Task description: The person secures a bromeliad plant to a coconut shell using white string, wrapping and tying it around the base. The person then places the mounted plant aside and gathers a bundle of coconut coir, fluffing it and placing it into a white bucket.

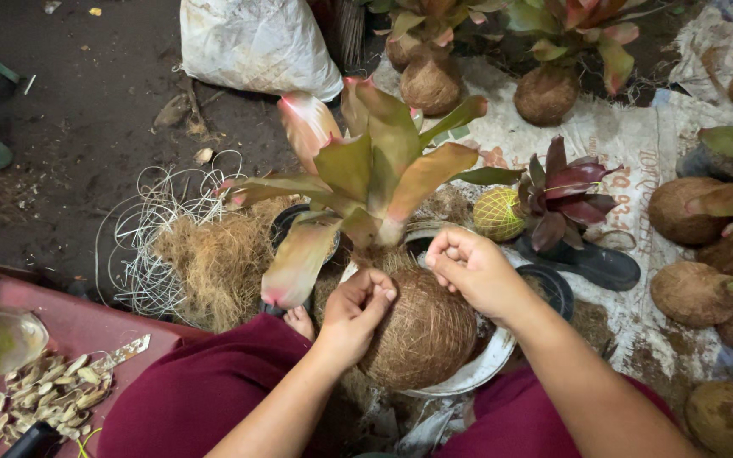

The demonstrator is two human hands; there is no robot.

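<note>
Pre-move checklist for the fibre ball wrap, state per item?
1. Left hand steadying the fibre ball: ok, it rests on the ball's upper left side.
2. Right hand grip at the plant base: ok, fingers curled shut just above the ball; what they pinch, cannot tell.
3. Plant upright in the ball: ok, leaves fan upward from the top.
4. Ball seated in the white bowl: ok, bowl rim shows below and right of it.
5. Loose fibre pile and string coil at hand: ok, both lie to the left.
6. Wrap tight all round: cannot tell, far side hidden.
</note>
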